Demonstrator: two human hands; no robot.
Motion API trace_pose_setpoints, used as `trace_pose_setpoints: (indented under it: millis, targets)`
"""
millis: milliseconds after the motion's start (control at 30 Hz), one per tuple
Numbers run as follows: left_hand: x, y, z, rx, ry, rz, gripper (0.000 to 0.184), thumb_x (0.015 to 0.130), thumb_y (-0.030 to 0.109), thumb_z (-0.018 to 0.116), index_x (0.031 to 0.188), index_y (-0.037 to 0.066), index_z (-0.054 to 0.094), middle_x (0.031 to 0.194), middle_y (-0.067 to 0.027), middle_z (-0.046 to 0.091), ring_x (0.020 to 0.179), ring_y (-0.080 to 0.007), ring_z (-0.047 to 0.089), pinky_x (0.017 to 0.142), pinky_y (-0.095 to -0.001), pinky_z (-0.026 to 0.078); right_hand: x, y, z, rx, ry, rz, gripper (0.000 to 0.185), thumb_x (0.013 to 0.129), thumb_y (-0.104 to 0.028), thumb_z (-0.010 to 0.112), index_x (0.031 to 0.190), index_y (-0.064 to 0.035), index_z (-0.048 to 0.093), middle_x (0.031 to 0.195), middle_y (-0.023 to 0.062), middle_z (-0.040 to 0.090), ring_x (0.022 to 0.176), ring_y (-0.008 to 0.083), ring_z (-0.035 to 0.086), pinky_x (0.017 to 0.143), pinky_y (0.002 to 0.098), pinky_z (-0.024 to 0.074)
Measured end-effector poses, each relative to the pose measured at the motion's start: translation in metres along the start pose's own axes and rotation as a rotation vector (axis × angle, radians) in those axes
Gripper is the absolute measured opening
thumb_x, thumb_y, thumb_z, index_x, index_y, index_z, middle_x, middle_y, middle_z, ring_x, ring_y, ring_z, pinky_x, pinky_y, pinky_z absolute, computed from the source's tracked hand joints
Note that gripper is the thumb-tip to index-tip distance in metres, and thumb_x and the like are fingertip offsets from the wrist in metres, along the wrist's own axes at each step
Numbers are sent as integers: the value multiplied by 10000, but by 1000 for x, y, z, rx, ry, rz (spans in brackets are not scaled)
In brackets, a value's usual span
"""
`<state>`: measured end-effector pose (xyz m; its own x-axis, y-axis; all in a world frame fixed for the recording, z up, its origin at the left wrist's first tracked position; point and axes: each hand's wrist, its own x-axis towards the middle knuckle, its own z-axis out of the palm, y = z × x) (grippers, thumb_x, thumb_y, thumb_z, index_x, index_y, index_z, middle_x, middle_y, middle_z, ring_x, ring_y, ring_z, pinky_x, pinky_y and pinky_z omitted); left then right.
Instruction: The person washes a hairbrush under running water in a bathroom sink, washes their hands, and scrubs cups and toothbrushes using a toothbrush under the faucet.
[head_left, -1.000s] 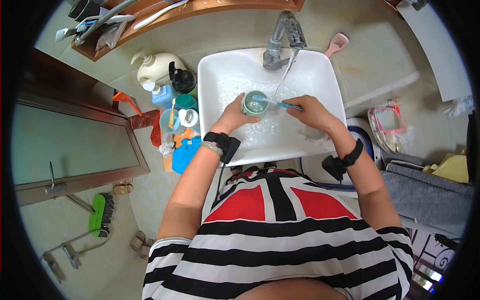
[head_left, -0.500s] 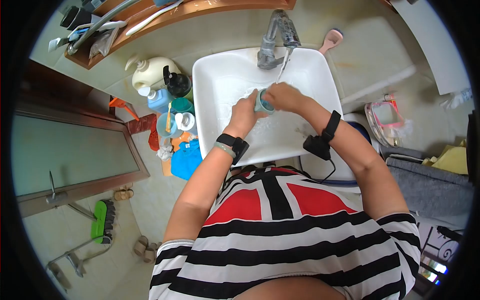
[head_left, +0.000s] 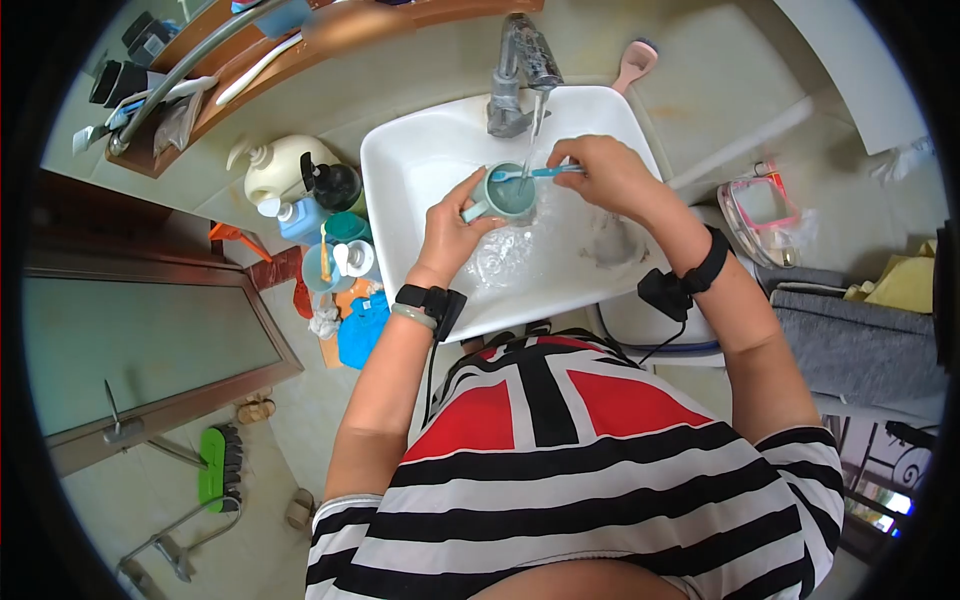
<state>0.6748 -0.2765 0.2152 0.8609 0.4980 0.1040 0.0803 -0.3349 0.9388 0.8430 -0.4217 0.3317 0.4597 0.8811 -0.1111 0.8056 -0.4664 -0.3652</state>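
Over the sink (head_left: 400, 160), hands hold cup (head_left: 512, 194) and toothbrush (head_left: 545, 173).

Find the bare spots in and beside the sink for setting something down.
Inside the sink, room lies between its left wall and the left hand, and along the front. The middle is crowded by cup, toothbrush and right hand; outside left, by bottles.

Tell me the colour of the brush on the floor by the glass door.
Green, with dark bristles, in the head view.
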Motion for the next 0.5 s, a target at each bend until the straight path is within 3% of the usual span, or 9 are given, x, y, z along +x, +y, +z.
trace_pose_setpoints:
  millis: [200,300,367,500]
  targets:
    - [3,-3,8,-118,78,67,703,662,24,798,1302,42,509,668,48,451,627,-44,439,625,-192,421,-33,0,-35,0,108,-12,149,824,-182,605,918,-78,656,789,124,663,779,295,635,674,395,485]
    - [4,-7,8,-114,88,-19,686,681,62,797,1297,8,500,687,49,464,607,-33,419,594,-184,403,-52,2,-52,123,92,70,181,870,-194,548,907,-45,644,711,123,641,704,277,624,639,378,470]
    - [9,-15,11,-55,39,-226,690,686,151,810,1279,-18,500,785,-10,595,674,-83,521,666,-228,469,-58,11,-55,253,54,105,238,920,-195,489,892,-3,626,645,113,606,603,228,587,596,351,449]
    - [7,-32,26,-333,71,-234,710,705,233,811,1271,-47,486,961,-87,634,836,-125,589,736,-251,497,-59,34,-30,412,20,35,277,951,-203,449,893,4,625,629,83,609,583,161,557,590,340,448]
